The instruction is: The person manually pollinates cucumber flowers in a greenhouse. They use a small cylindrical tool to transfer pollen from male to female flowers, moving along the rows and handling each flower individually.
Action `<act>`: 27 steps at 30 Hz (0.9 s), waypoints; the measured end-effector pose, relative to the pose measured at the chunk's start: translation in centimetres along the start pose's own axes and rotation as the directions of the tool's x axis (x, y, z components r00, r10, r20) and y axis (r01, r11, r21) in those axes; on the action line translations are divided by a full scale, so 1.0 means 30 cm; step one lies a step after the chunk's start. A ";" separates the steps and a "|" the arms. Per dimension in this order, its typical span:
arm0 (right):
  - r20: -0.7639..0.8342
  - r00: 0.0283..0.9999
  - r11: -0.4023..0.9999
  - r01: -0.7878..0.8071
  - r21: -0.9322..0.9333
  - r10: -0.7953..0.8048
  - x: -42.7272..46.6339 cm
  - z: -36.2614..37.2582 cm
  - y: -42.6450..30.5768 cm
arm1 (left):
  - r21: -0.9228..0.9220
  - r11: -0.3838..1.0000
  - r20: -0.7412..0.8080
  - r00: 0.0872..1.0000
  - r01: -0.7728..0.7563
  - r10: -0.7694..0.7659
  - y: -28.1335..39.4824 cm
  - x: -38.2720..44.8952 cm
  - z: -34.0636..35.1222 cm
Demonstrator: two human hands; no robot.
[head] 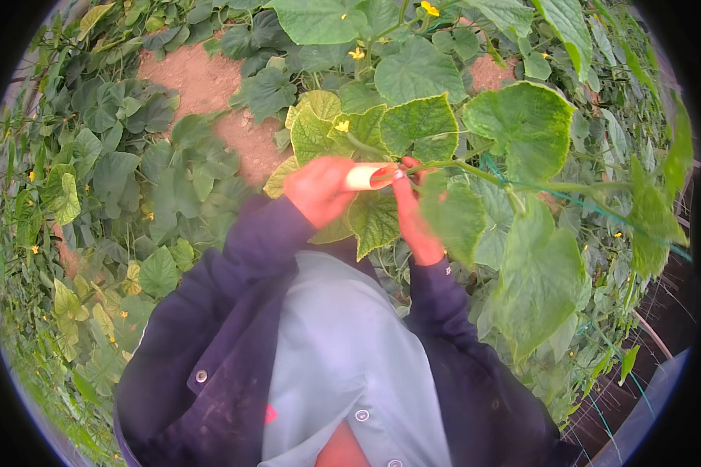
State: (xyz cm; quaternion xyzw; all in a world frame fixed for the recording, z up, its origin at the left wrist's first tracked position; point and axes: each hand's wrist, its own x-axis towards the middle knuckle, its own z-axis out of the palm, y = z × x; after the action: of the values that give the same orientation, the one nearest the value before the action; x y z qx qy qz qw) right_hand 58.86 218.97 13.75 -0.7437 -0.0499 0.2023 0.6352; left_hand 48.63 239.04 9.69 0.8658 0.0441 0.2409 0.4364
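Note:
My left hand (pixel 321 190) is closed on a pale curled piece (pixel 365 176), open at its right end and reddish inside; its material I cannot tell. My right hand (pixel 416 216) pinches close to that open end, thumb and fingers at the tip of a cucumber vine stem (pixel 473 169). Which of the two its fingertips grip is not clear. A green twine (pixel 584 203) runs along the stem to the right. Broad green leaves (pixel 423 128) surround both hands, and a blurred leaf (pixel 453 216) hangs just right of my right hand.
Large leaves (pixel 531 280) hang at the right, near my right sleeve. Dense vines with small yellow flowers (pixel 356 53) spread all around. Bare reddish soil (pixel 193 73) shows at the upper left. More green twine (pixel 639 388) stretches down at the lower right.

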 end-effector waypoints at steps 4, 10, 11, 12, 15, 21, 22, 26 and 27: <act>-0.006 0.999 0.995 -0.046 -0.089 0.046 -0.005 0.006 -0.022 | -0.008 0.999 0.062 0.997 -0.045 0.045 0.014 0.035 -0.016; -0.066 0.995 0.996 -0.081 -0.041 0.078 -0.010 0.033 -0.085 | 0.007 0.995 0.085 0.992 -0.098 0.097 -0.024 0.049 -0.007; -0.077 0.995 0.997 -0.073 -0.031 0.071 -0.004 0.033 -0.074 | 0.003 0.994 0.095 0.990 -0.109 0.109 -0.029 0.057 -0.010; -0.068 0.997 0.998 -0.042 -0.039 0.040 -0.004 0.035 -0.068 | -0.001 0.994 0.096 0.989 -0.113 0.112 -0.032 0.059 -0.014; -0.058 0.998 0.999 -0.015 -0.038 0.013 -0.001 0.054 -0.059 | -0.024 0.993 0.100 0.989 -0.112 0.114 -0.050 0.062 -0.032; -0.154 0.987 0.978 0.000 -0.211 -0.033 -0.007 0.120 0.016 | -0.046 0.999 0.108 0.994 0.016 -0.011 -0.136 0.017 -0.044; -0.152 0.987 0.969 0.014 -0.247 -0.053 -0.008 0.134 -0.008 | -0.046 0.999 0.111 0.994 0.029 -0.023 -0.156 0.017 -0.047; -0.187 0.975 0.865 0.011 -0.501 -0.121 0.007 0.160 0.020 | -0.051 0.998 0.109 0.993 0.046 -0.040 -0.219 0.001 -0.056; -0.186 0.974 0.833 0.002 -0.554 -0.126 0.012 0.181 0.005 | -0.056 0.998 0.091 0.996 0.032 -0.027 -0.238 0.004 -0.061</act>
State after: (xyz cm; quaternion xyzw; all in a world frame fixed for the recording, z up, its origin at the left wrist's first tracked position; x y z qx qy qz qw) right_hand 57.18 224.09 12.93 -0.9100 -0.0619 0.0764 0.4027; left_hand 48.86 244.79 5.11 0.8622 0.0301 0.1965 0.4660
